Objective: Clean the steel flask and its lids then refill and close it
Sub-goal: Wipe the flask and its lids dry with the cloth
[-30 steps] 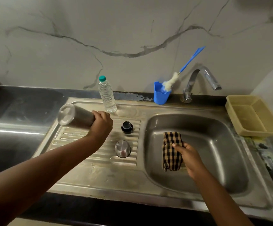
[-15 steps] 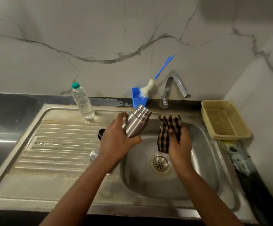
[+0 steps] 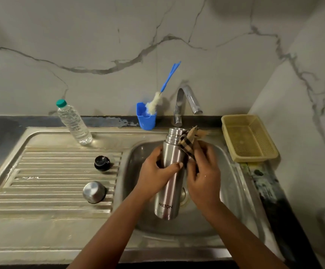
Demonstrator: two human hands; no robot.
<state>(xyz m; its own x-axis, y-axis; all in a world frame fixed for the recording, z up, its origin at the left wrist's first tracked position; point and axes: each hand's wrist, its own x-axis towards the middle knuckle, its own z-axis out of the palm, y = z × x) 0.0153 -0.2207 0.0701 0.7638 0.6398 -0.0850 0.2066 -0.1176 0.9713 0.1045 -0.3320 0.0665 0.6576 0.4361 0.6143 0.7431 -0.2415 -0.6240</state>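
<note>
flask held over the sink, cloth at its neck

the steel flask (image 3: 169, 177) is open and held nearly upright above the basin of the sink (image 3: 233, 193), its threaded mouth near the tap (image 3: 187, 100). the left hand (image 3: 154, 175) grips its middle, with fingers curled behind the body and the thumb across the front. the right hand (image 3: 202, 177) pinches a checked cloth (image 3: 187, 144) and holds it against the shoulder and neck of the flask; the fingers are bent around the cloth, but exactly how each finger lies i cannot tell.

both lids are off and lie on the ribbed draining board (image 3: 47, 183), apart from each other: the black inner lid (image 3: 101, 163) further back, the steel cap (image 3: 94, 192) nearer.

behind the board stands a clear water bottle (image 3: 73, 123) with a green cap, closed. a blue cup (image 3: 146, 119) with a bottle brush (image 3: 157, 98) is beside the tap, and a yellow basket (image 3: 249, 138) is to the right of the sink.

i judge the task to be in its early part: the outside wiping is in hand, and no water is seen running. cleaning of the lids, refilling and closing appear to be left.
</note>
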